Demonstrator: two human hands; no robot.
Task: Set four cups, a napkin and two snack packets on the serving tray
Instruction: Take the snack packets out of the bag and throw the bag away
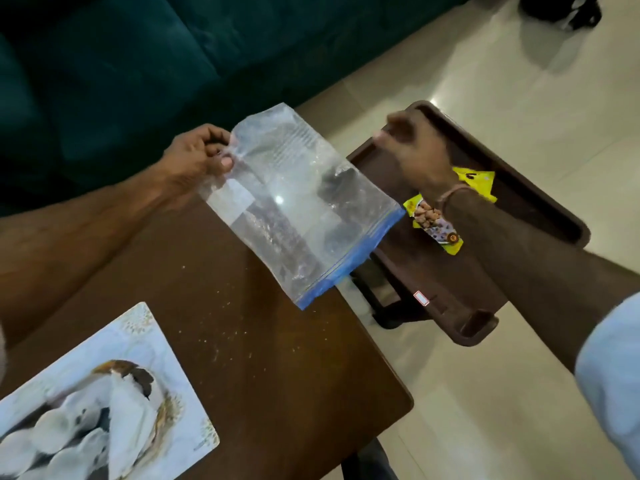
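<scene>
My left hand [199, 157] pinches one corner of a clear zip bag [298, 206], which hangs slanted over the table edge with its blue zip end lowest. It looks nearly empty. A dark brown serving tray [526, 202] sits to the right, lower than the table. Two yellow snack packets lie in it: one with a nut picture [433, 221] and another [479, 181] behind my wrist, both partly hidden by it. My right hand [410, 147] is blurred above the tray's far left corner, fingers curled with nothing seen in them. No cups or napkin are in view.
The brown wooden table [277, 358] has crumbs scattered on it and a pale bird-print placemat [104, 393] at its near left. A dark green sofa [138, 64] stands behind it. Cream floor tiles [519, 98] lie to the right, with a black object [561, 8] at the top right.
</scene>
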